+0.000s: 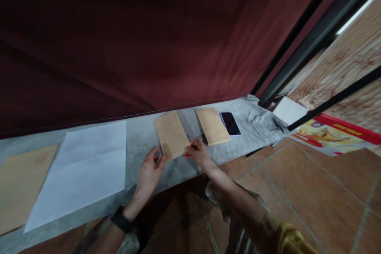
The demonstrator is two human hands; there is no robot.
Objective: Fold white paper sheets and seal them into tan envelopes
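A flat rectangular piece of brown kraft paper (172,133) lies on the grey cloth-like surface; whether it is a single sheet or an envelope I cannot tell. My right hand (198,152) pinches its near right corner between thumb and fingers. At the near left corner is my left hand (151,168), fingers curved and thumb apart, close to the paper's edge without a visible grip. Just right of the paper rests a thicker brown stack (212,126), and beyond that a dark-screened phone (230,123).
Left along the narrow surface (141,147) lie a large white sheet (86,162) and another brown piece (24,186). A dark red curtain (133,47) hangs behind. Black frame bars (300,27) and a colourful printed box (330,135) are at right, above the tiled floor (297,178).
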